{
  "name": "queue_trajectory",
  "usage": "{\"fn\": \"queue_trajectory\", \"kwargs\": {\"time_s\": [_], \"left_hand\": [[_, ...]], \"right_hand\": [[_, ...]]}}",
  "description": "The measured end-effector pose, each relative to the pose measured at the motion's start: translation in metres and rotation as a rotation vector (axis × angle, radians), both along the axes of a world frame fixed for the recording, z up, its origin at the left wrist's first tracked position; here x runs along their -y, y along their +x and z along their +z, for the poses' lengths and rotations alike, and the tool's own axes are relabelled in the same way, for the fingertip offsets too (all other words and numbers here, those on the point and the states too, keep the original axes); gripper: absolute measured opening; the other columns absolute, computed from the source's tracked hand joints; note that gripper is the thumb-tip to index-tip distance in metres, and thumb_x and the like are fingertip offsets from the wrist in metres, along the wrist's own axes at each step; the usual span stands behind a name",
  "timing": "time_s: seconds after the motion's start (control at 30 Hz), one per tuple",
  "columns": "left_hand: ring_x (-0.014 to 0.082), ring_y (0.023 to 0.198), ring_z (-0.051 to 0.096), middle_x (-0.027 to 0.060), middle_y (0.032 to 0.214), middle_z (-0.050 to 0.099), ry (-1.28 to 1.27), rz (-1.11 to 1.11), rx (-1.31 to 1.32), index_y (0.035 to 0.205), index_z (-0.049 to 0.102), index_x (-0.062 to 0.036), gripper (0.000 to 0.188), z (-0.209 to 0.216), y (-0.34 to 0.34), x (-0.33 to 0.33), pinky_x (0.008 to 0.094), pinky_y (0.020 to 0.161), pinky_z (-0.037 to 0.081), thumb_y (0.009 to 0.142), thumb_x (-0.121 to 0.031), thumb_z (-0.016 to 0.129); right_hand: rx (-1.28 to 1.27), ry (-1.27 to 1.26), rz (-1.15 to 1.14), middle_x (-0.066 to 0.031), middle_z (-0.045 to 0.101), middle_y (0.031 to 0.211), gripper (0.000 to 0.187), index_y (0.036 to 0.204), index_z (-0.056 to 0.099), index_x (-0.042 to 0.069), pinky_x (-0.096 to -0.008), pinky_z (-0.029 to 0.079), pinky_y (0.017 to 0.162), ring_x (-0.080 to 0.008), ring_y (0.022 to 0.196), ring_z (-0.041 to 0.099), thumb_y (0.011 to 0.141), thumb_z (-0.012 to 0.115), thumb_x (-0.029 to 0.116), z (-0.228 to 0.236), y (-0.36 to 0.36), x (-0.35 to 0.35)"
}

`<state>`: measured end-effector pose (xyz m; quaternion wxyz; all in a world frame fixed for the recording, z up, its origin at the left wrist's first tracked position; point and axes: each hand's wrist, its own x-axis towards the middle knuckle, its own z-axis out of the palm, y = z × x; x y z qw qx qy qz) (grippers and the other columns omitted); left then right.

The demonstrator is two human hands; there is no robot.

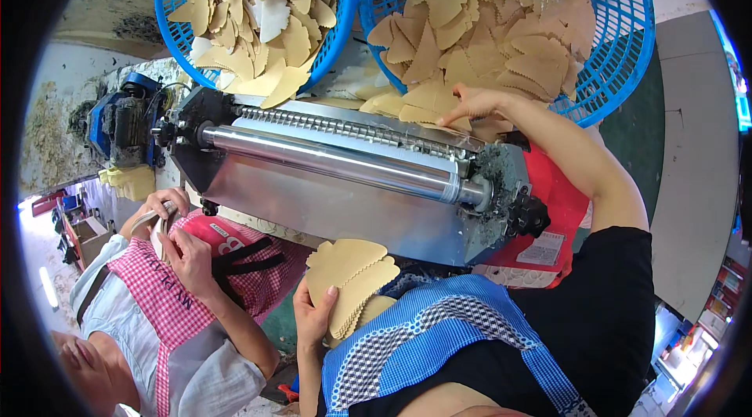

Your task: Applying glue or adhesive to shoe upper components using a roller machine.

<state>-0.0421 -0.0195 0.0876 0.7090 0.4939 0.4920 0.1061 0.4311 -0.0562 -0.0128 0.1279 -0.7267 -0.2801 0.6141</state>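
Observation:
My left hand [315,314], low in the middle, is closed round a stack of thin tan cut pieces [352,280] with zigzag edges, held against my blue apron. Beyond the roller machine [337,162], my right hand [474,108] reaches over its right end. Its thumb stands apart from the fingers, which touch loose tan pieces [427,102] behind the machine; no firm hold shows. The machine has a long shiny metal roller, a coiled rod behind it and a sloping metal plate in front.
Two blue plastic baskets [350,10] [638,49] heaped with similar pieces stand behind the machine. A motor [117,123] sits at its left end. On the left, a co-worker in a pink checked apron [145,276] holds a pale strip [153,217]. A red sheet [552,198] lies beside the machine's right end.

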Motion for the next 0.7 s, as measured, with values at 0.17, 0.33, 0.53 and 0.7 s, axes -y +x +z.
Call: {"fn": "queue_trajectory", "kwargs": {"time_s": [0.17,0.33,0.53,0.7], "left_hand": [[0.0122,0.094,0.058,0.0063,0.106,0.061,0.033,0.041,-0.018,0.117,0.053,0.0008,0.035,-0.001,0.000,0.000,0.0269,0.084,0.046,0.086,-0.010,0.063],[0.0125,0.094,0.058,0.0062,0.105,0.061,0.020,0.006,-0.018,0.117,0.053,0.0007,0.035,-0.002,0.005,0.002,0.0270,0.084,0.046,0.085,-0.009,0.062],[0.0123,0.094,0.057,0.0062,0.105,0.061,0.046,0.011,-0.023,0.117,0.053,0.0011,0.034,0.000,0.007,0.002,0.0268,0.084,0.046,0.086,-0.010,0.063],[0.0130,0.095,0.057,0.0064,0.105,0.061,0.018,0.003,-0.008,0.116,0.053,0.0013,0.035,0.000,0.007,0.005,0.0272,0.085,0.046,0.085,-0.010,0.063]], "right_hand": [[-0.360,-0.055,-0.177,-0.0141,0.034,0.141,0.090,0.138,0.033,0.008,-0.0351,0.040,0.092,-0.0245,0.117,0.046,0.072,0.067,0.058,0.026,-0.002,-0.001],[-0.488,-0.075,-0.260,-0.0114,0.042,0.135,0.074,0.135,0.042,0.014,-0.0333,0.043,0.085,-0.0226,0.109,0.051,0.077,0.062,0.056,-0.017,-0.005,0.005],[-0.222,-0.217,-0.083,-0.0144,0.052,0.121,0.078,0.124,0.053,0.011,-0.0361,0.046,0.078,-0.0188,0.103,0.053,0.071,0.062,0.067,-0.004,-0.010,-0.002],[0.171,0.041,0.181,-0.0155,0.053,0.119,0.085,0.121,0.054,0.008,-0.0370,0.044,0.082,-0.0221,0.101,0.053,0.068,0.058,0.074,0.021,-0.018,-0.005]]}}
